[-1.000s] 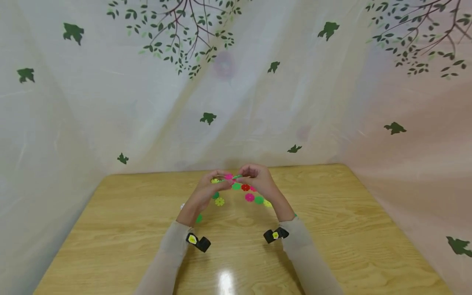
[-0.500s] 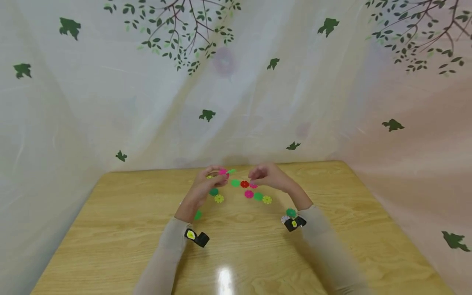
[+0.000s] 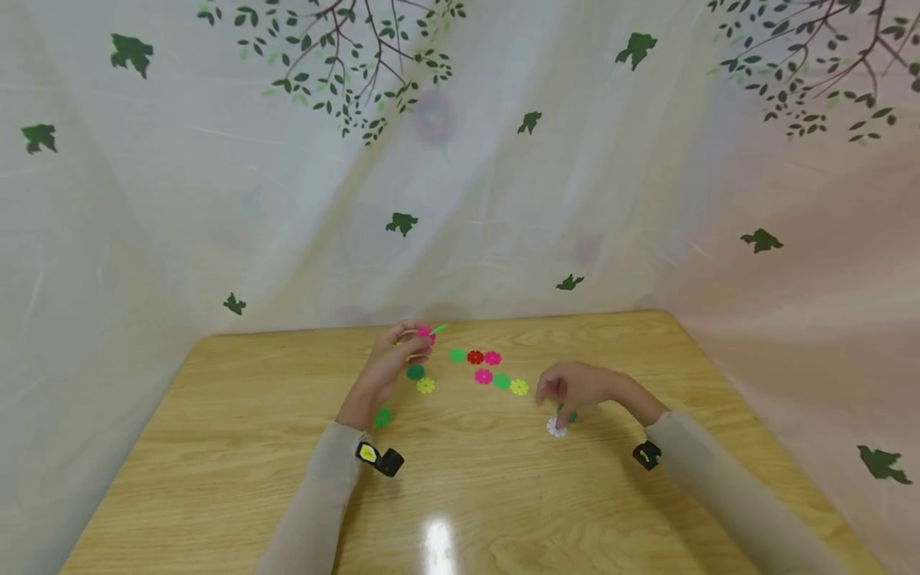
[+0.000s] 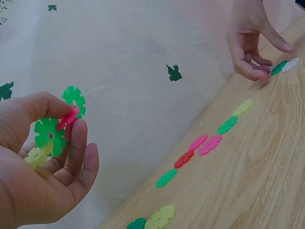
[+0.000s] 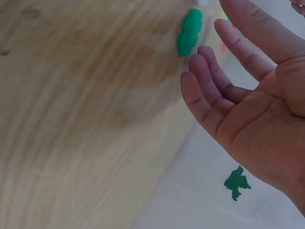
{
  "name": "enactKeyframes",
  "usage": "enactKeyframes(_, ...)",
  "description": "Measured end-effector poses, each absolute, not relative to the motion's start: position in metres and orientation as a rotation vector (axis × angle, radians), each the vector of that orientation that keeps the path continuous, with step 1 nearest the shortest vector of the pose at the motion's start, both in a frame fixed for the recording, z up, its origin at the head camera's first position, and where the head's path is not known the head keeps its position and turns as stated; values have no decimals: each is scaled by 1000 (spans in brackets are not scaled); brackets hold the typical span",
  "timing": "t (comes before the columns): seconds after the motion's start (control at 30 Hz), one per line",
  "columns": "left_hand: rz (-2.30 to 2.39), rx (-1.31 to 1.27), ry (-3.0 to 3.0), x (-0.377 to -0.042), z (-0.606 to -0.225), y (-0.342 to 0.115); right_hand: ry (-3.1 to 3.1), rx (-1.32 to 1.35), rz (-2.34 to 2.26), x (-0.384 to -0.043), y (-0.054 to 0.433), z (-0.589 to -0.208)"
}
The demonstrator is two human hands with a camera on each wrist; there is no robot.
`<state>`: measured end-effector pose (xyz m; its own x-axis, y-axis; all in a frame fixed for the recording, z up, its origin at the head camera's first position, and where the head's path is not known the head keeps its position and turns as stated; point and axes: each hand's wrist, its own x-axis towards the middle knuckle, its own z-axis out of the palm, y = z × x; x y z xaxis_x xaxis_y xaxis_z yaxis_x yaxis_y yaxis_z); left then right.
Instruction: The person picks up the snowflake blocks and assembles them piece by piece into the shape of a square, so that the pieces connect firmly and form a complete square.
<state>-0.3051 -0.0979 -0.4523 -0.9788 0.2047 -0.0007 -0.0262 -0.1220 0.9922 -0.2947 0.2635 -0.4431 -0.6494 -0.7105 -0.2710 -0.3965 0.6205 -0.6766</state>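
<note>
My left hand [image 3: 391, 359] pinches a short chain of flower-shaped interlocking discs, raised above the table. In the left wrist view the chain's pink disc [image 4: 67, 119] is between thumb and fingertip, with green discs [image 4: 44, 131] on either side and a yellow disc [image 4: 37, 156] near the palm. Over at the right, my right hand [image 3: 578, 385] hovers by a white disc [image 3: 557, 429] and a green disc [image 4: 278, 68], which lie together on the table. Its fingers are parted and loosely bent around nothing in the right wrist view.
On the wooden table [image 3: 460, 479] lie a light green disc [image 3: 458, 355], a red disc [image 3: 475, 357] and pink discs [image 3: 484, 376], with a yellow disc [image 3: 520, 387] further right. Nearer the left arm are more green and yellow discs [image 3: 426, 386]. A printed cloth [image 3: 474, 192] hangs behind.
My right hand has left the chain and moved right and toward me, to the white and green discs. The left hand has drawn slightly left, still holding the chain.
</note>
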Motion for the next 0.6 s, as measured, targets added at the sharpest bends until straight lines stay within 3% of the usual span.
enactKeyframes(0.23,2240,188,1965,-307,-454,-99,2394,-843,-817,-288,277,-462)
enactKeyframes(0.6,2236,178,1951,-305,-453,-99,2388,-873,-918,-301,257,-468)
